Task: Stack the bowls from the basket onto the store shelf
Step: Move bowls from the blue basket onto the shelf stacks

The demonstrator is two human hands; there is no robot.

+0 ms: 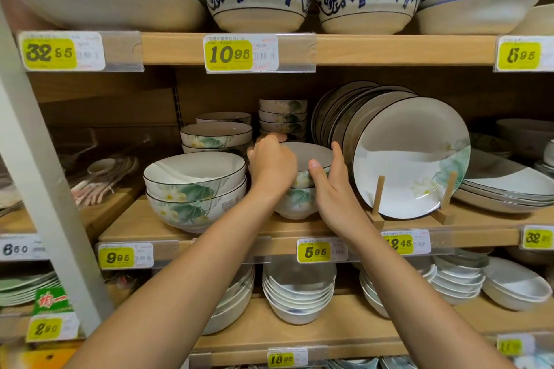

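Top bowl point(314, 156) sits nested on a lower bowl point(295, 204) on the shelf point(209, 228), between my hands. Left hand point(272, 168) curls over its left rim, gripping. Right hand point(332, 189) lies open against its right side, thumb on the wall, probably steadying so it seats centred. Racked plates point(410, 156) just right of that hand, big bowls point(195, 186) left of the left hand: tight slot.
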